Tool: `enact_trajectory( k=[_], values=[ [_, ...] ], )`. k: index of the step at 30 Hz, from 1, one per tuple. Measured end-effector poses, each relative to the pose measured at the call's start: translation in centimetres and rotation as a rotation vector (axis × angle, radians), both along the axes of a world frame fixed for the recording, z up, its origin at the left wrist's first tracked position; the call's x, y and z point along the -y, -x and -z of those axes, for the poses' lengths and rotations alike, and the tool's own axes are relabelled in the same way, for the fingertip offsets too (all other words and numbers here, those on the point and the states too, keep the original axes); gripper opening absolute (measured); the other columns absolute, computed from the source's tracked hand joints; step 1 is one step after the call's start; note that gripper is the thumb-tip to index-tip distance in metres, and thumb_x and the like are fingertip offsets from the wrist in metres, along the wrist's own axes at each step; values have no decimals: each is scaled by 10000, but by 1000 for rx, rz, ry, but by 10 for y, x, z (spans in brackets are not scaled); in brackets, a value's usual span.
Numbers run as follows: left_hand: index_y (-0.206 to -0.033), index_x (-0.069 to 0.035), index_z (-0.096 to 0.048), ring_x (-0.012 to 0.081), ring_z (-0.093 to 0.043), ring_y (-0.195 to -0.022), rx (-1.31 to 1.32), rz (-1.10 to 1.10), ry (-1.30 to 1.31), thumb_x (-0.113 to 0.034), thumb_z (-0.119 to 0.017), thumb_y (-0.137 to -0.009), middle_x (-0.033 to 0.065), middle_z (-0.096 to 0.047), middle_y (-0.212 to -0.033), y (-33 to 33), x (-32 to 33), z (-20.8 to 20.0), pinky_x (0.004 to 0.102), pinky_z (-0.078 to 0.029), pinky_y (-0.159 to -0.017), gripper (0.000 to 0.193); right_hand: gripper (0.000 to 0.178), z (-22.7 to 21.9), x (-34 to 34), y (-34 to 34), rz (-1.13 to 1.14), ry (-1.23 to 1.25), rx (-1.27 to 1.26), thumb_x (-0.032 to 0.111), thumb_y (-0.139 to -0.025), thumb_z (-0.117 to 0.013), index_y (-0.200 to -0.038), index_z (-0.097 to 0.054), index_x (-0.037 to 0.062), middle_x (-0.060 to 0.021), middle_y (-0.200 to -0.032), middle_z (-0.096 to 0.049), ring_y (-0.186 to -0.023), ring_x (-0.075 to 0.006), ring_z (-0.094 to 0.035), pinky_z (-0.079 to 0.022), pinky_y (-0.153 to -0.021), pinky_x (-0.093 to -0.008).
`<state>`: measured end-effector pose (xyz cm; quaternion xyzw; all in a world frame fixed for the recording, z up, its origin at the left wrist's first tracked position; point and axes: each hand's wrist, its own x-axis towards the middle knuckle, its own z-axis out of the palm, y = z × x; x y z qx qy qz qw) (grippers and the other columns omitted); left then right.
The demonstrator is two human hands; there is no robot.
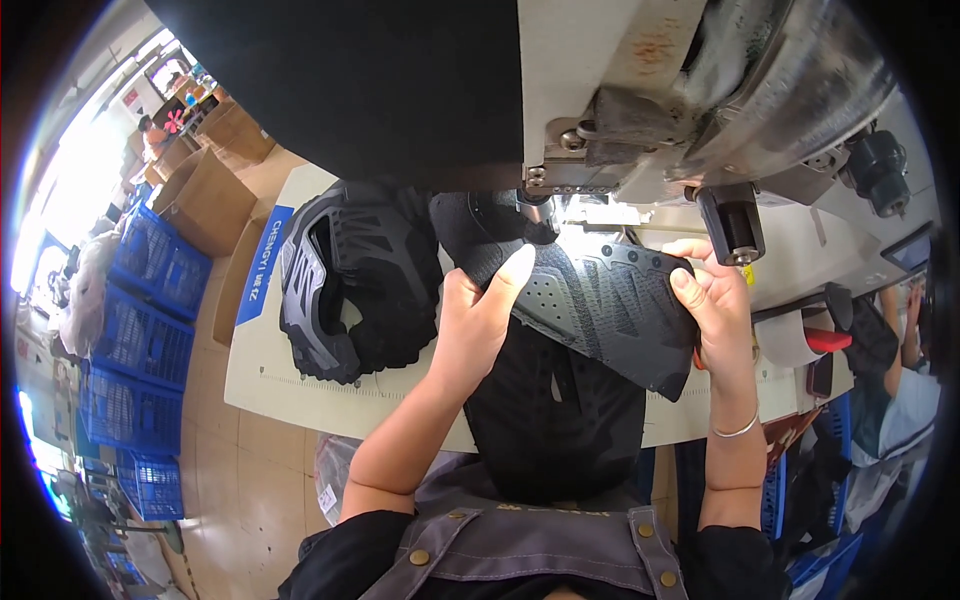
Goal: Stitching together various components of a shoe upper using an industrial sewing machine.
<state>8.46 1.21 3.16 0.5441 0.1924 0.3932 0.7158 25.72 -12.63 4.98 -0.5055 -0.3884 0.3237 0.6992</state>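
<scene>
Both my hands hold a black and grey shoe upper [610,305] under the head of a sewing machine [640,130]. My left hand [485,315] grips its left part, thumb on top near the presser foot [537,215]. With thumb on top and fingers behind, my right hand [715,300] pinches the right edge beside a row of eyelet holes. The needle point is too small to make out. Left of my left hand lies a stack of similar black shoe uppers [385,280]. More black upper pieces [555,430] hang over the table's front edge toward my lap.
The pale machine table [410,405] curves around the work. Blue crates [135,340] and cardboard boxes [205,200] stand on the floor at left. On the table at right are a red-ended object [825,341] and a phone-like object [819,378]. Another person [900,370] is at far right.
</scene>
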Motion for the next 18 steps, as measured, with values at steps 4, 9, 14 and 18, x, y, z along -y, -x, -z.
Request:
enact_trajectory(
  k=[4,9,14,18],
  values=[
    [-824,2,-598,1,-407,-660,-77,11,23,-150,-509,-863,-63,-531,-735,6,-2,12,189,-327,-550,180,192,-2,9,9,-14,26,-6,62,-855,-514,-1033,-471,5,-90,-828,-629,-732,-78,-574,-452,-652,-178],
    [-929,27,-578,41,-491,-779,-56,127,93,-127,-514,-866,-10,-579,-863,9,30,-6,206,-408,-695,177,241,0,21,25,3,141,74,89,-851,-535,-1066,-461,9,-50,-723,-615,-528,-38,-504,-397,-469,-152],
    [-1005,43,-553,73,-519,-804,-99,184,78,-139,-559,-854,30,-591,-925,23,58,-10,228,-441,-729,237,294,1,26,46,-97,131,40,69,-841,-540,-1103,-427,-2,-46,-668,-573,-509,-84,-537,-421,-470,-178],
    [-971,46,-568,70,-524,-759,-163,230,81,-145,-561,-854,24,-604,-867,33,45,-8,225,-447,-696,224,318,20,14,14,58,-146,392,49,-816,-552,-1108,-440,-5,-79,-757,-582,-654,-116,-572,-452,-582,-202]
  ],
)
